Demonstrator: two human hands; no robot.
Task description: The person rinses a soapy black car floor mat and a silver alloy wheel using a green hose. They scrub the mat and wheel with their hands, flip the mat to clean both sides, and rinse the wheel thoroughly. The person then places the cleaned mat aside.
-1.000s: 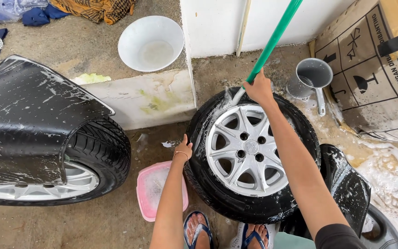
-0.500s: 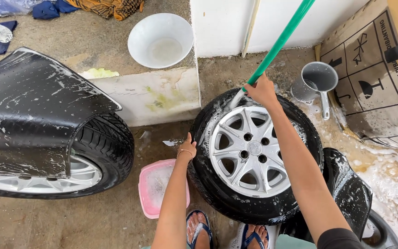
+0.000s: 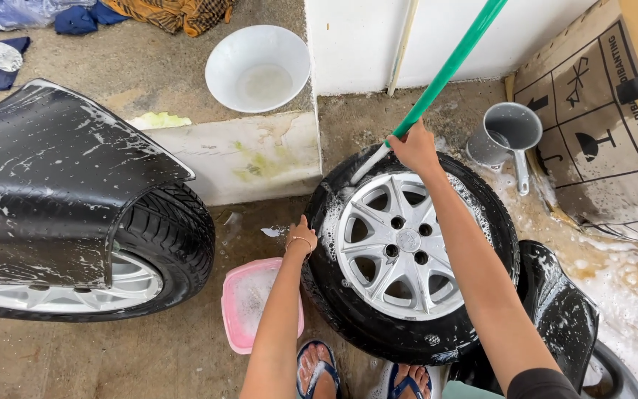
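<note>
A loose car wheel (image 3: 407, 255) with a silver alloy rim and a wet black tyre stands upright on the concrete. My left hand (image 3: 302, 238) rests on the tyre's left edge. My right hand (image 3: 413, 149) is closed around a green hose (image 3: 448, 70) whose pale nozzle end points down at the soapy upper left part of the tyre.
A car's black fender and front wheel (image 3: 75, 222) fill the left. A pink basin (image 3: 249, 307) of suds lies by my feet. A white bowl (image 3: 258, 68) sits on the step, a grey scoop (image 3: 507, 137) and a cardboard box (image 3: 607, 125) at right. Foam covers the ground at right.
The view has shifted slightly, so everything sits a little lower and to the right. My hands stay on the tyre and hose in the same places.
</note>
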